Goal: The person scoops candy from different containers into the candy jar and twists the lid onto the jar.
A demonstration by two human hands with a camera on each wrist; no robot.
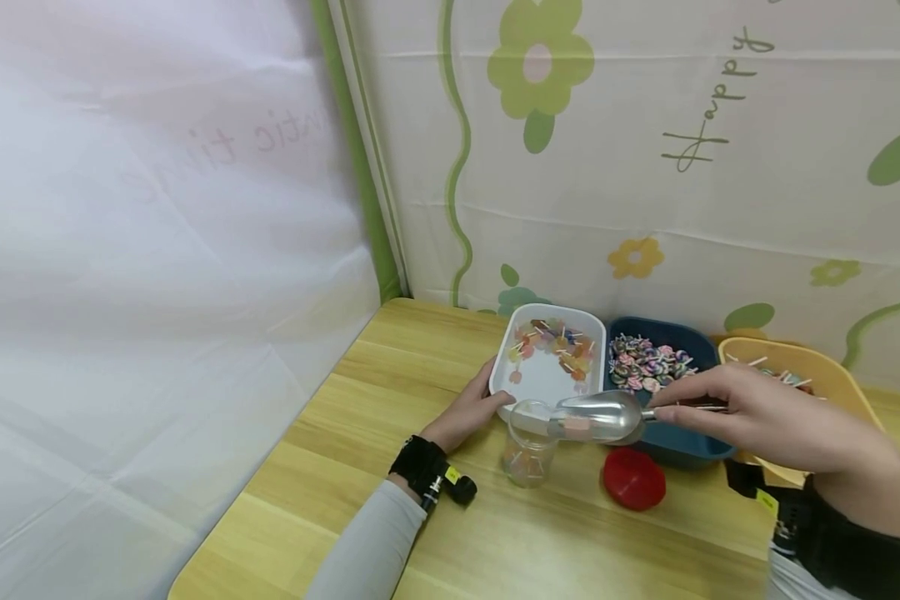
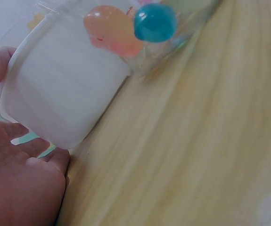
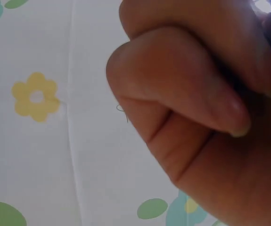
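Note:
At the white tray's (image 1: pixel 543 385) near left corner my left hand (image 1: pixel 461 414) grips it, thumb over the rim and fingers against its side. Small lollipops (image 1: pixel 551 337) lie mostly along the tray's far and right parts. My right hand (image 1: pixel 772 408) holds a metal scoop (image 1: pixel 607 410) by its handle, the scoop's mouth at the rim of a clear plastic cup (image 1: pixel 528 446). Something pinkish shows at the scoop. Inside the cup, orange (image 2: pixel 111 30) and blue candy (image 2: pixel 155 23) appear in the left wrist view. Curled fingers (image 3: pixel 173 80) fill the right wrist view; the handle is hidden there.
Right of the tray stands a dark blue bin (image 1: pixel 686 450) of swirled lollipops (image 1: pixel 648 362), then a yellow bin (image 1: pixel 843 379) with more sticks showing. A red, dome-like object (image 1: pixel 634 479) sits in front of the blue bin. A printed cloth (image 1: pixel 555 200) hangs behind the wooden table (image 1: pixel 330 450).

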